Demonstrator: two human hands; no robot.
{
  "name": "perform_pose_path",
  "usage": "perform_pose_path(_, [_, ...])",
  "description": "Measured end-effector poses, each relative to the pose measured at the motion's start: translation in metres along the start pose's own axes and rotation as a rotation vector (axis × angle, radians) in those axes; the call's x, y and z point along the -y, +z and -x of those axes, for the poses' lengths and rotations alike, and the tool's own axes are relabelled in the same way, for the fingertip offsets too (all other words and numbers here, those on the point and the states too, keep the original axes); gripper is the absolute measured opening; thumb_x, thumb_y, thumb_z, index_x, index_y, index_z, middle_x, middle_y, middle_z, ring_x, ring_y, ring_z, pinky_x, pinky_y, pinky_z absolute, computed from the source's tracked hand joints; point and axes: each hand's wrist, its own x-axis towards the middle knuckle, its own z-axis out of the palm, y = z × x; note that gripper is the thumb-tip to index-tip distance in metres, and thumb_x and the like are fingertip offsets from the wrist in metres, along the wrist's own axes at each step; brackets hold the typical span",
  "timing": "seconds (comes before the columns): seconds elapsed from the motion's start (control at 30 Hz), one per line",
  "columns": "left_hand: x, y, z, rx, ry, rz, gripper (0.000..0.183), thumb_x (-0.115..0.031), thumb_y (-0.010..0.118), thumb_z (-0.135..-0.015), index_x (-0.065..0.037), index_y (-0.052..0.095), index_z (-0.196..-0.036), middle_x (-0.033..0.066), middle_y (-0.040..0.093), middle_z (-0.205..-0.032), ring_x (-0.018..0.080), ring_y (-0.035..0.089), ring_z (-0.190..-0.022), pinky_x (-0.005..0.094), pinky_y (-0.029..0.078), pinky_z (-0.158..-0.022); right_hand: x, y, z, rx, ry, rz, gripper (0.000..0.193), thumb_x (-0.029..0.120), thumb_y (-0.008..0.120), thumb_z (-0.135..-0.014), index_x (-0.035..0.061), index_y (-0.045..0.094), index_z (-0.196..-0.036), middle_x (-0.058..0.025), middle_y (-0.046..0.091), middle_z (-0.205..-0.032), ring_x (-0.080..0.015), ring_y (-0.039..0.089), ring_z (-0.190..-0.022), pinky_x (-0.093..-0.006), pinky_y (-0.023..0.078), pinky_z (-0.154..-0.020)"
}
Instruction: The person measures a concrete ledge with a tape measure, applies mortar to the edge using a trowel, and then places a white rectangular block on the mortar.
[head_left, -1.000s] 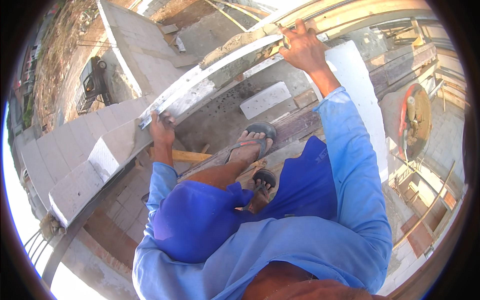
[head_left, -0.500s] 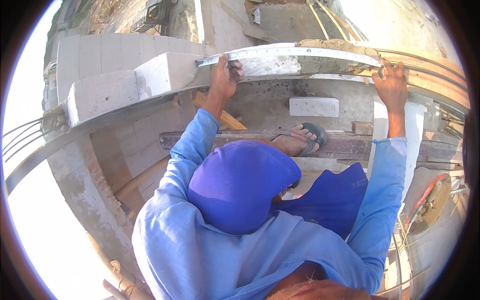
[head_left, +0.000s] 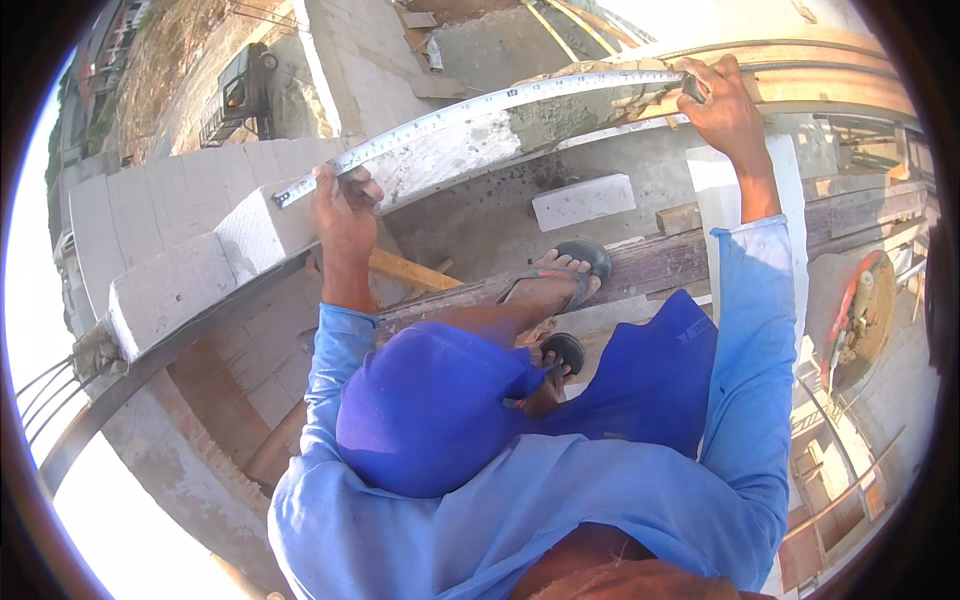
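A white measuring tape (head_left: 440,118) stretches along the top of a narrow wall ledge with wet grey mortar (head_left: 570,118) on it. My left hand (head_left: 345,212) pinches the blade near its end, beside a white block (head_left: 262,228) at the left of the ledge. The tape's tip lies over that block's top. At the other end, my right hand (head_left: 728,112) closes around the tape's dark case, mostly hidden by the fingers, next to timber and bars.
Beyond the right hand run long boards with steel bars (head_left: 820,62). A loose white block (head_left: 583,202) lies below the ledge. My sandalled feet are near a wooden plank (head_left: 660,262). A round red-rimmed pan (head_left: 858,320) sits at the right, and bars stick out at far left.
The view has tilted and shifted. My left hand has moved left with the tape's end, which now reaches over the white block. The right hand still grips the case.
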Motion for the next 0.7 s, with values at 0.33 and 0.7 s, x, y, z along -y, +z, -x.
perform_pose_path(0.33, [-0.003, -0.002, -0.005, -0.021, -0.077, 0.04, 0.035, -0.043, 0.046, -0.095, -0.009, 0.053, -0.098, 0.0059, 0.055, -0.075, 0.0193, 0.052, -0.063, 0.0311, 0.043, -0.057, -0.008, -0.049, 0.002, -0.018, 0.106, 0.176, 0.047, 0.024, 0.065, -0.068, 0.0146, 0.063, -0.114, -0.0266, 0.052, -0.123, -0.0389, 0.054, -0.109, -0.0456, 0.047, -0.089])
perform_pose_path(0.7, [-0.009, 0.014, 0.007, 0.026, -0.011, -0.021, 0.033, -0.041, 0.042, -0.097, -0.009, 0.052, -0.099, 0.006, 0.056, -0.075, 0.02, 0.052, -0.06, 0.0329, 0.044, -0.057, -0.044, -0.039, 0.0, -0.109, -0.119, 0.206, 0.044, 0.022, 0.063, -0.071, 0.0059, 0.063, -0.112, -0.0183, 0.06, -0.114, -0.0369, 0.046, -0.119, -0.0478, 0.04, -0.094])
